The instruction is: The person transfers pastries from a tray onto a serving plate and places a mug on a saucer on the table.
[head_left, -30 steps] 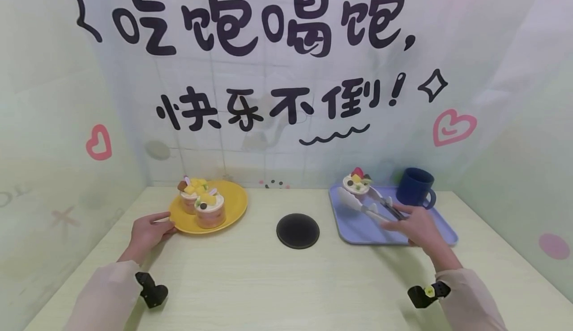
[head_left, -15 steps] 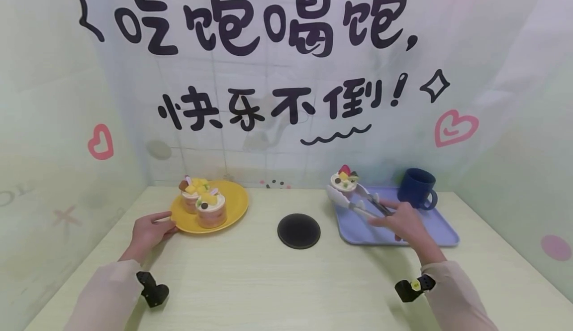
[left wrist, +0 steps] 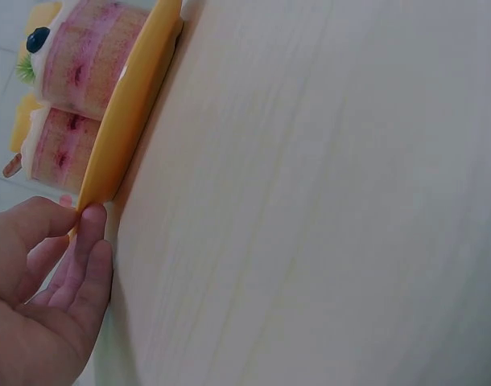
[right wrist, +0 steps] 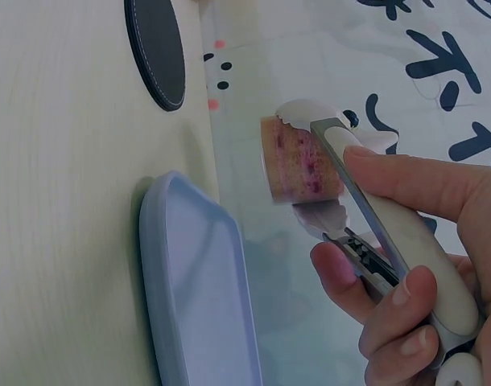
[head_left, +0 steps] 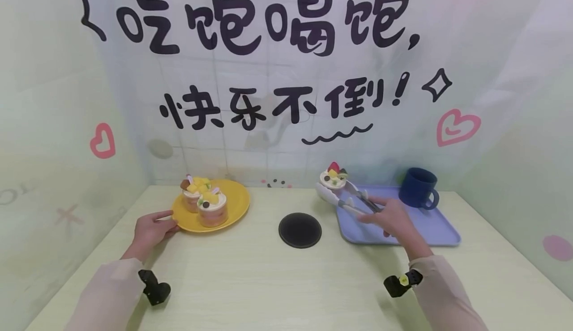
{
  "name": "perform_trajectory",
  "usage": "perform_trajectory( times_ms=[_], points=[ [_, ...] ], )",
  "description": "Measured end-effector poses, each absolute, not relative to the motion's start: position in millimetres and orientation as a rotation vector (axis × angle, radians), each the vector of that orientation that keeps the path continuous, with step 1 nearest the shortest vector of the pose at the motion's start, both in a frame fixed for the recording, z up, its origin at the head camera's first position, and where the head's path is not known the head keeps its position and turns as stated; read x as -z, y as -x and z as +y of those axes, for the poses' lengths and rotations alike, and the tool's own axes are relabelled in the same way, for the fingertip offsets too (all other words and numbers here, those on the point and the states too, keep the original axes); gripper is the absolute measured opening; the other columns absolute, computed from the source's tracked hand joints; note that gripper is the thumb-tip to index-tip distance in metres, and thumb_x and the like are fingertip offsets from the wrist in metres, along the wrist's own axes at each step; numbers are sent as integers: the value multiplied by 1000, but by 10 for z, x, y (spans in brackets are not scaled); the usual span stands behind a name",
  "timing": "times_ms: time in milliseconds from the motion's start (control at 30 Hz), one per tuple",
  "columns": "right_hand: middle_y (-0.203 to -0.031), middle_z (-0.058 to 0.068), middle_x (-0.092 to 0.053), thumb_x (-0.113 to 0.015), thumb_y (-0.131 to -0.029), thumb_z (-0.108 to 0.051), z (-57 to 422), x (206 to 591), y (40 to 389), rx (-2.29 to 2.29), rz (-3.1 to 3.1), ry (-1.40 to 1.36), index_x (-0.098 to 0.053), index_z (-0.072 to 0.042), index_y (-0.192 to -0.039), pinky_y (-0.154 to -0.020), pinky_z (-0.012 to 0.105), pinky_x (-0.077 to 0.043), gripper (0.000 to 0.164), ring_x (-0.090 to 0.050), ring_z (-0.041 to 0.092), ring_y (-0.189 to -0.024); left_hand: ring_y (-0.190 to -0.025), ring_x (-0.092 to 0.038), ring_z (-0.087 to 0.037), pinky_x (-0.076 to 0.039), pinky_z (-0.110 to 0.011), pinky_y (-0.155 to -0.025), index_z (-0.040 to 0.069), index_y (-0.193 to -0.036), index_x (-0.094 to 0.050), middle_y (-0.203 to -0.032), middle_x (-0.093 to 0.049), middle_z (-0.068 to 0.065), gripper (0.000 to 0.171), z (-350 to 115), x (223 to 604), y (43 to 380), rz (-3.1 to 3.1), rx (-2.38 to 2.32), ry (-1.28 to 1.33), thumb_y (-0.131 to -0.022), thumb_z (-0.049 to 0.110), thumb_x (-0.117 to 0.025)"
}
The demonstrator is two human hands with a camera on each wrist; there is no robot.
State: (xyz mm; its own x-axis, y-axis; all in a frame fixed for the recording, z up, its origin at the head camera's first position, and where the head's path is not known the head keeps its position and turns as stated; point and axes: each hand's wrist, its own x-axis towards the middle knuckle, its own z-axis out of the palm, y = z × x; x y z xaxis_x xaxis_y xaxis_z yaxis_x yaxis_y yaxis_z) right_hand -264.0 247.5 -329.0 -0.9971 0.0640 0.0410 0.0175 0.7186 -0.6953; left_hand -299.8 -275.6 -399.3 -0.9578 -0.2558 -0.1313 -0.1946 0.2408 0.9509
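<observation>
My left hand [head_left: 152, 230] pinches the near-left rim of a yellow plate [head_left: 237, 199] between thumb and fingers. Two fruit-topped cake cups, a front one [head_left: 212, 210] and a rear one [head_left: 191, 199], stand on that plate. My right hand [head_left: 390, 220] grips white-and-grey food tongs [right wrist: 406, 233]. Between the tongs' white tips hangs a third cake cup [right wrist: 300, 159], topped with a strawberry and other fruit in the head view. It is raised above the table, just past the left edge of the blue tray [head_left: 425, 226].
A dark blue mug [head_left: 417, 187] stands at the back of the blue tray, its handle to the right. A round black coaster [head_left: 300, 230] lies on the pale wooden table [head_left: 268, 286] between plate and tray. A printed sheet [head_left: 286, 137] hangs behind.
My right hand has moved left, carrying the cake cup in the tongs from over the tray to beyond its left edge. The left hand has stayed at the plate's rim.
</observation>
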Motion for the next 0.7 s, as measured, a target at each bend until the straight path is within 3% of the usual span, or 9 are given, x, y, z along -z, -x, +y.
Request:
perform_trajectory(
  times_ms=[100,333,700],
  points=[
    [-71,9,-55,-77,-70,-30,2422,3285,2658,-1157,-2857,51,-45,-7,-135,-35,25,-36,77,-37,13,-36,-64,-64,-7,-54,-21,-62,-14,-132,-35,-81,-66,-10,51,-2759,3994,2998,-2439,1846,-440,-88,3,-55],
    [-74,11,-57,-78,-69,-29,2288,3260,2686,-1178,-2843,39,-47,-10,-135,-35,25,-37,75,-36,12,-36,-64,-64,-7,-54,-20,-62,-13,-132,-36,-76,-63,-1,50,-2760,3993,3012,-2443,1841,-440,-89,4,-54],
    [-70,10,-52,-78,-69,-29,2117,3245,2756,-1207,-2839,52,-49,-13,-134,-35,23,-37,73,-37,12,-37,-64,-64,-7,-54,-21,-62,-12,-133,-35,-76,-63,-1,52,-2790,4026,3037,-2444,1846,-444,-89,4,-55]
  ],
)
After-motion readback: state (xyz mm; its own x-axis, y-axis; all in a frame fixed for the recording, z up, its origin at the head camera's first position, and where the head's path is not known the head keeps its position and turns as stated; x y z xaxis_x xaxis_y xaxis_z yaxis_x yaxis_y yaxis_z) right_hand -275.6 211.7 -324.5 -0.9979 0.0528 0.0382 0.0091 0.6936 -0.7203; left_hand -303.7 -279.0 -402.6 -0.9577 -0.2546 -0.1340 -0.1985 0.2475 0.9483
